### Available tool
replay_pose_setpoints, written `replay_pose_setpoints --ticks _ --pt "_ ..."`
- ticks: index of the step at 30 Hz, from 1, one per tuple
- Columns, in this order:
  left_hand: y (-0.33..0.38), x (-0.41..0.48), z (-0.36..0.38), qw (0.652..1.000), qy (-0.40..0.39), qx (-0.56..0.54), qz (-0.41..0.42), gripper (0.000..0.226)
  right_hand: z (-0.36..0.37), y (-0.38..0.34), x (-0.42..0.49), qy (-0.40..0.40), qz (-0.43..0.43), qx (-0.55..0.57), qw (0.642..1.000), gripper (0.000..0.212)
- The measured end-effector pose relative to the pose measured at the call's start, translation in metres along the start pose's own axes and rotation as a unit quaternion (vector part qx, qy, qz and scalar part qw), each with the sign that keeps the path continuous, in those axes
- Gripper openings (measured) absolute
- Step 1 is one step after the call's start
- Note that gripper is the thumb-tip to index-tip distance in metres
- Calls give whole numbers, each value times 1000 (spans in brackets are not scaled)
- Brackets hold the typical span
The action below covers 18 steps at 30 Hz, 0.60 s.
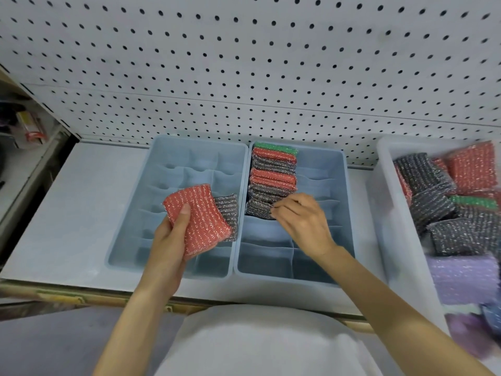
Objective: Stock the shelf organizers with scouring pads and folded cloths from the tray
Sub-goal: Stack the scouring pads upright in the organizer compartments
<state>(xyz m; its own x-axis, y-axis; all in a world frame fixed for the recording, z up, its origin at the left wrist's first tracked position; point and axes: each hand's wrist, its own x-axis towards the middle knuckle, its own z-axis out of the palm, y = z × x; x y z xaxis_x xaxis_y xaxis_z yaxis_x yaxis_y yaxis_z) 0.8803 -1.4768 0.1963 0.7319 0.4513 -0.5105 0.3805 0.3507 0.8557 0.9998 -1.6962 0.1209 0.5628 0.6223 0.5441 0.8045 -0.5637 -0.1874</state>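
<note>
- The left hand (169, 240) grasps a red scouring pad (200, 213). The thumb lies across its near face and the fingers are wrapped behind it.
- A grey scouring pad (230, 210) is held in the same grasp, tucked behind the red one with its right edge showing.
- Both held pads hang above the left organizer (179, 153), a pale blue divided bin whose visible compartments hold nothing.
- The right organizer (320, 169) stands touching it on the right. Its left column carries a row of pads (273, 172) standing on edge: green at the back, then red and grey.
- The right hand (303, 223) reaches over this organizer with its fingers bent down onto the front grey pad (259, 208). The thumb is hidden, so I cannot tell whether it pinches the pad or only presses it.
- The white tray (387, 202) sits to the right, holding loose pads (423, 172) in grey, red and green and purple folded cloths (461, 278) nearer the person.
- Everything rests on a white shelf (67, 213) backed by a pegboard (244, 63).
</note>
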Motion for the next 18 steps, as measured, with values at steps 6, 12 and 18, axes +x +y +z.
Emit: replay_pose_setpoints --ticks 6,12,18 --pt "2 -2 6 1000 -6 7 5 43 -15 -14 4 -24 150 61 987 24" --pt "-1 -7 26 999 -32 18 11 22 -55 -68 43 -71 400 449 796 16" --pt "-1 -12 38 996 -64 37 54 33 -48 -87 41 -94 434 419 792 22"
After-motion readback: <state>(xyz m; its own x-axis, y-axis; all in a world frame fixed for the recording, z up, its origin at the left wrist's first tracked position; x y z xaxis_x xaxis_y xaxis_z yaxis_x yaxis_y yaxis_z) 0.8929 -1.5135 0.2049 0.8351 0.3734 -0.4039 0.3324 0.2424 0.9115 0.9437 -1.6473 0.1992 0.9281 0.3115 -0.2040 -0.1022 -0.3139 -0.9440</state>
